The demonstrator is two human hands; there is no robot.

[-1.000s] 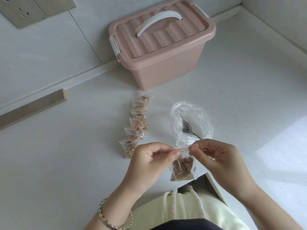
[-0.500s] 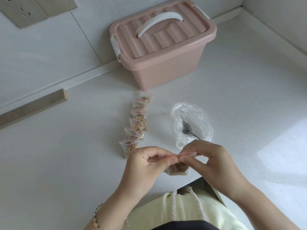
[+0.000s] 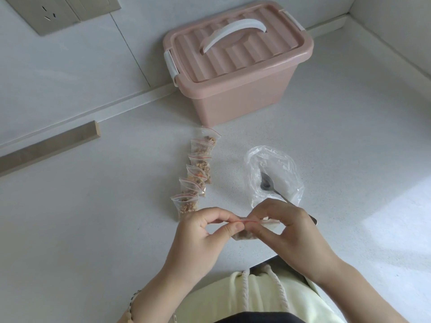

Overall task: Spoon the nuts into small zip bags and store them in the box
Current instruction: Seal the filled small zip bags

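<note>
A small zip bag of nuts (image 3: 245,235) with a red seal line hangs between my hands near the counter's front edge. My left hand (image 3: 200,238) pinches the seal's left end and my right hand (image 3: 286,231) pinches along the seal from the right; my fingers hide most of the bag. Several filled small zip bags (image 3: 198,173) lie in an overlapping row just beyond my left hand. The pink box (image 3: 240,89) with a white handle stands behind them, lid shut.
A large clear plastic bag (image 3: 275,164) lies right of the row with a metal spoon (image 3: 268,185) resting in it, its handle running under my right hand. A wooden strip (image 3: 49,145) lies at the far left. A wall socket (image 3: 53,10) sits above.
The bag has tipped from hanging flat toward me to nearly edge-on, and my hands have drawn closer together along its red seal. Nothing else moved.
</note>
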